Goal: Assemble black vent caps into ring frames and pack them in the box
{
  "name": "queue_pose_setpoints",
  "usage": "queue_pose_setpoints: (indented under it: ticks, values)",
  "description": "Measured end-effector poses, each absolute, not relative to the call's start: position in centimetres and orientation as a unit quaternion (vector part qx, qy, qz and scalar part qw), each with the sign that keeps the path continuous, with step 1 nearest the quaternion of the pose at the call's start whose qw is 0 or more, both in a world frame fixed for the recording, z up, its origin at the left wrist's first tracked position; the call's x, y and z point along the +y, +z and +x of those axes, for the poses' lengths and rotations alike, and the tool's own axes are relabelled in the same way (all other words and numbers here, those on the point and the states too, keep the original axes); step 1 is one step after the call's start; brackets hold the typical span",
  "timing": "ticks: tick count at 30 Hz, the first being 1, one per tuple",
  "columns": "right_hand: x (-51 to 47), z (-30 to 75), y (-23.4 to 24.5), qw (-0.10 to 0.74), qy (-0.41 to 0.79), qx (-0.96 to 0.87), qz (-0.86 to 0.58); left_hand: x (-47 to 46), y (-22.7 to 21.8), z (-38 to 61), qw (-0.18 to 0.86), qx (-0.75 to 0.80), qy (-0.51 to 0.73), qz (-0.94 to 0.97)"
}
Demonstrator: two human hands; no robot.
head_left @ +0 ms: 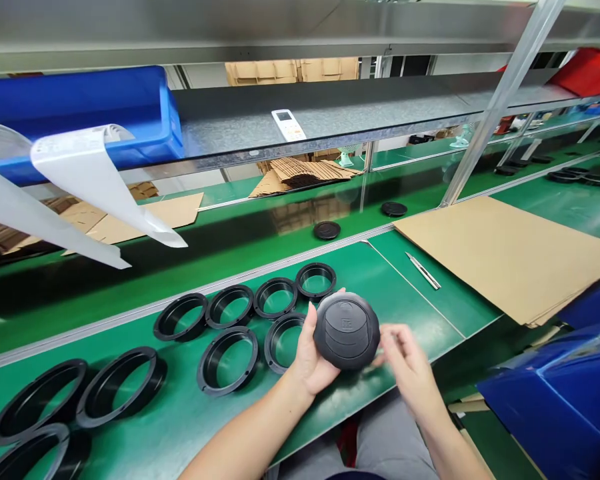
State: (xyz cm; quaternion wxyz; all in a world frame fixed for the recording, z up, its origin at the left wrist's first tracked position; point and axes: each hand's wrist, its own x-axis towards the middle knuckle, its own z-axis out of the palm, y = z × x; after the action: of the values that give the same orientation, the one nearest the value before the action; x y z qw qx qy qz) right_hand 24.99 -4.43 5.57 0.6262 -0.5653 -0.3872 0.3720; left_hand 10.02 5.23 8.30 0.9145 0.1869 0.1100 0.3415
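Note:
A black round cap [346,331] with curved ridges and a small raised mark in its middle is held above the front edge of the green bench. My left hand [316,357] is closed around its left side and underside, thumb at the rim. At the right rim is my right hand [404,357], fingers curled and slightly blurred, their tips partly hidden at the cap's edge. Just left of the cap, a black flanged ring [276,361] is partly covered by my left hand. Another black ring [316,265] lies behind it.
Several more black rings [253,363] lie leftward on the bench [175,407]. To the right are a utility knife [423,270] and cardboard sheets [510,257]. Two black discs [327,231] lie behind the rail. A shelf overhead carries a blue bin [173,123], label strips [100,180] and a remote control [289,125].

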Motion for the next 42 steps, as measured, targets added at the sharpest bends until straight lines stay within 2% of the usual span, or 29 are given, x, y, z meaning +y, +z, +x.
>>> queue_pose_setpoints:
  ticks: [3,7,16,29,36,42]
  values:
    - [-3.5,26.2,6.9,0.582,0.140,-0.533,-0.598,5.3,8.7,9.8,0.931,0.102,0.310,0.166]
    - [-2.1,26.6,8.0,0.480,0.060,-0.651,-0.585,4.9,9.0,9.7,0.930,0.110,0.306,0.171]
    - [-1.1,26.6,8.3,0.432,0.132,-0.689,-0.567,4.7,8.8,10.0,0.937,0.130,0.295,0.134]
    - [-1.4,26.5,8.0,0.473,0.174,-0.665,-0.552,4.3,9.6,10.4,0.945,0.143,0.275,0.102]
    - [-2.2,26.5,8.0,0.552,0.151,-0.631,-0.524,4.4,9.7,10.1,0.952,0.131,0.254,0.111]
    - [-2.4,26.6,7.6,0.595,0.201,-0.576,-0.523,4.5,9.6,9.8,0.956,0.124,0.238,0.119]
